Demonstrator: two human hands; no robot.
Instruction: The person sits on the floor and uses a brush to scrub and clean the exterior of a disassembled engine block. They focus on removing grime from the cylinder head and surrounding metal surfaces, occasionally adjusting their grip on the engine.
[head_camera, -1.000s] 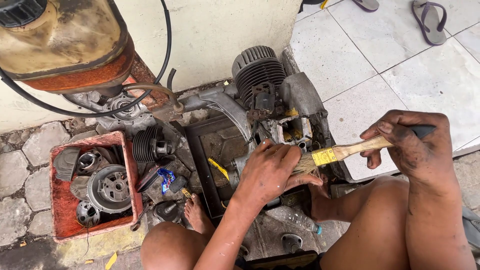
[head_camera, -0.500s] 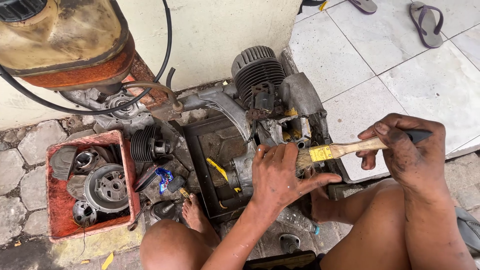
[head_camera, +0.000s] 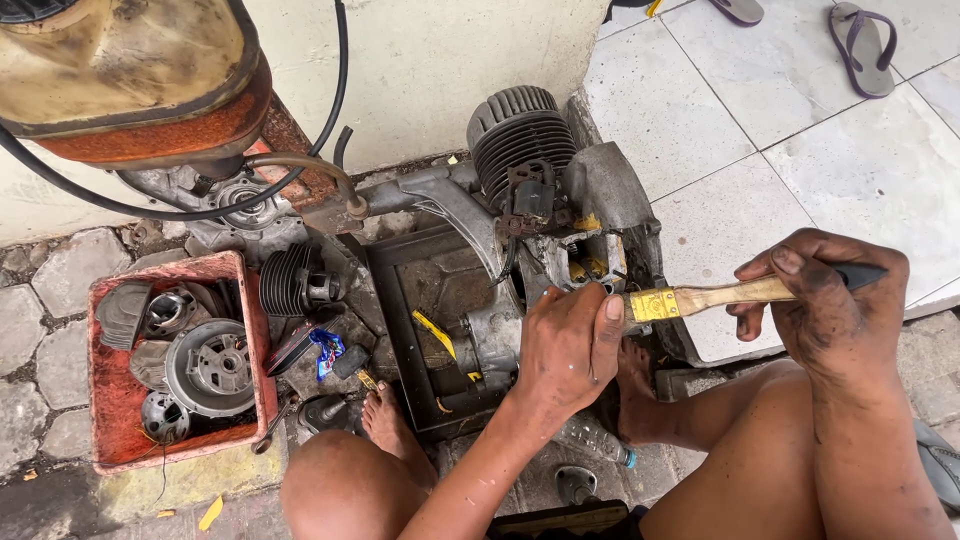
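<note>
1. Right hand (head_camera: 835, 300) grip clamped on wood-handled paintbrush w/ yellow ferrule (head_camera: 700, 298).
2. Left hand (head_camera: 568, 350) rests flat on grimy grey engine casing (head_camera: 500, 335), over black tray (head_camera: 395, 300); bristles hidden behind it.
3. Keep casing steady, short strokes.

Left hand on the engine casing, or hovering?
Touching. The head view shows the left hand laid palm-down on the engine casing, fingers draped over its top edge with no gap, beside the paintbrush that the right hand holds.
</note>
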